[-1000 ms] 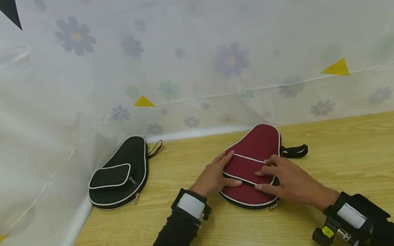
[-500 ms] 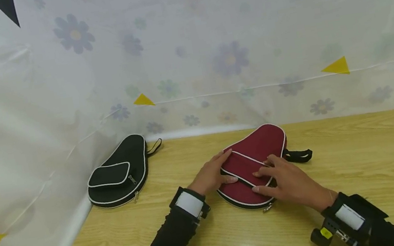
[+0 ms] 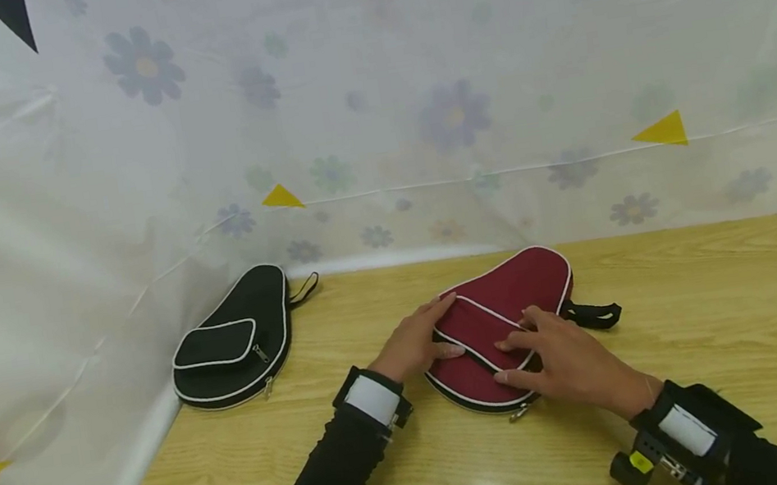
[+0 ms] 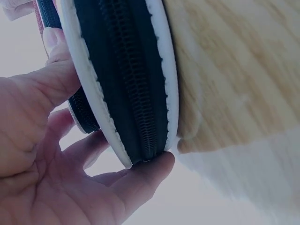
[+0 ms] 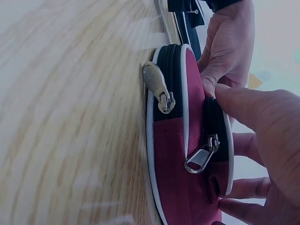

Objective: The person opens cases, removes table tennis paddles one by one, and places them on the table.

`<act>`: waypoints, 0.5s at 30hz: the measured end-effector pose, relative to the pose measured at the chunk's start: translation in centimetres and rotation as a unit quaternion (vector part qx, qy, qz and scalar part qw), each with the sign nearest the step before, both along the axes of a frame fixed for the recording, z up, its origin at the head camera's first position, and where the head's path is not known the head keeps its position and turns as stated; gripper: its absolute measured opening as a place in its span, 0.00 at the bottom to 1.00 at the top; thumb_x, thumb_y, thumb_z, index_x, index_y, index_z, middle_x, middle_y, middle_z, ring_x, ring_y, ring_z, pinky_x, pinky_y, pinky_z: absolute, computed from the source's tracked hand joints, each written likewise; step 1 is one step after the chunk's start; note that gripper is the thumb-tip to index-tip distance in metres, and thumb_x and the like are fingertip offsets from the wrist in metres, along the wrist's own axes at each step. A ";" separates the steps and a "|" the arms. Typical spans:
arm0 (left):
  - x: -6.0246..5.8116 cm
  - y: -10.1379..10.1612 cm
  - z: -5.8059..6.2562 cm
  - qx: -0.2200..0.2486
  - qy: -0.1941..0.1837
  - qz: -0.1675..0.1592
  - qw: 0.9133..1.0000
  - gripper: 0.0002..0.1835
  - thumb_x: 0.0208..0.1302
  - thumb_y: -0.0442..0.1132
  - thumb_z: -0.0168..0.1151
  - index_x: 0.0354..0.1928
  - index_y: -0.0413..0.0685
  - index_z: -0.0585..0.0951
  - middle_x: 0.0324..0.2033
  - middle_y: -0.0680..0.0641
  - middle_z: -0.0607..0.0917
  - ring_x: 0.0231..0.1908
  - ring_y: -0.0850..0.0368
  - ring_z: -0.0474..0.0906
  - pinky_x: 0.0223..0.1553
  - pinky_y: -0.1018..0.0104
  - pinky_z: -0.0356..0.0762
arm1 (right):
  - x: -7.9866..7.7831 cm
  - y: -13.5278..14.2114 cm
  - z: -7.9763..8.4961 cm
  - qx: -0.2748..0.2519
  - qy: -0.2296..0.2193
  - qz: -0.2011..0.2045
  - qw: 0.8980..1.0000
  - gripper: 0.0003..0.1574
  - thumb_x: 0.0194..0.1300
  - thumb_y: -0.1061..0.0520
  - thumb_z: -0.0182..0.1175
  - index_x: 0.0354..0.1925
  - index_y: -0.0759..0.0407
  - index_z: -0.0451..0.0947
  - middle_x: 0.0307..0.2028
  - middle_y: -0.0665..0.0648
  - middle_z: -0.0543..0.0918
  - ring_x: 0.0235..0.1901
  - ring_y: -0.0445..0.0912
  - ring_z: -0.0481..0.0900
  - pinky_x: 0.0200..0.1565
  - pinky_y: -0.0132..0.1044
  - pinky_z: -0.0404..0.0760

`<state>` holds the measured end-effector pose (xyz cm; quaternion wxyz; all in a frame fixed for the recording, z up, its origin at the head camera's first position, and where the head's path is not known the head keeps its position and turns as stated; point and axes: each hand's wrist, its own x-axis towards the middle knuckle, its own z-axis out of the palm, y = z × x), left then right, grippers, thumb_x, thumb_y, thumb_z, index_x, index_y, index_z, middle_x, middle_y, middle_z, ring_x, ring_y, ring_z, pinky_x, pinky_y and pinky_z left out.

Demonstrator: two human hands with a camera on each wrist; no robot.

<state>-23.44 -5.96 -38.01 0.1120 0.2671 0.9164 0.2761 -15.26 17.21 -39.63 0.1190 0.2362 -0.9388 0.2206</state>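
A dark red table tennis bat case (image 3: 535, 276) with white piping lies on the table, its pocket side up. My left hand (image 3: 409, 347) grips its left edge, thumb on the pocket; the left wrist view shows fingers around the zipped side (image 4: 133, 79). My right hand (image 3: 572, 357) holds the pocket's right part between thumb and bent fingers. In the right wrist view, a main zip pull (image 5: 157, 86) and a pocket zip pull (image 5: 200, 160) hang from the case's side. A black wrist strap (image 3: 595, 314) sticks out at right. The pocket's corner is partly hidden by my right hand.
A black bat case (image 3: 248, 304) with white piping and a small pocket lies at the left of the wooden table (image 3: 703, 306). A pale flowered curtain (image 3: 370, 112) hangs behind the table and along its left side.
The red case has turned slightly clockwise under my hands; its narrow end and strap have swung right, and its zip pull has moved left. The black case stays put.
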 end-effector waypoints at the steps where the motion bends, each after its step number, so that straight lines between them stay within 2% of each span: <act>1: 0.0 0.0 0.0 0.000 0.001 -0.001 1.000 0.42 0.67 0.41 0.67 0.79 0.50 0.59 0.75 0.39 0.62 0.72 0.41 0.61 0.68 0.49 0.64 | 0.1 0.0 0.0 0.001 -0.001 -0.001 1.000 0.23 0.60 0.40 0.71 0.49 0.50 0.88 0.44 0.54 0.76 0.41 0.47 0.77 0.44 0.49 0.77; 9: -0.4 -0.3 -0.2 0.002 0.014 -0.002 1.000 0.41 0.68 0.40 0.66 0.78 0.47 0.59 0.73 0.38 0.66 0.71 0.41 0.64 0.67 0.50 0.65 | 0.5 -0.5 0.2 0.010 0.000 -0.003 1.000 0.26 0.59 0.37 0.71 0.50 0.50 0.88 0.43 0.53 0.74 0.39 0.45 0.74 0.42 0.50 0.72; 15: -0.2 -0.3 -0.5 0.008 0.017 0.020 1.000 0.41 0.67 0.39 0.67 0.77 0.39 0.59 0.69 0.37 0.71 0.68 0.42 0.69 0.65 0.50 0.68 | 0.8 -0.8 0.3 0.010 0.011 0.002 1.000 0.25 0.60 0.37 0.71 0.49 0.49 0.88 0.40 0.51 0.72 0.35 0.42 0.70 0.42 0.50 0.72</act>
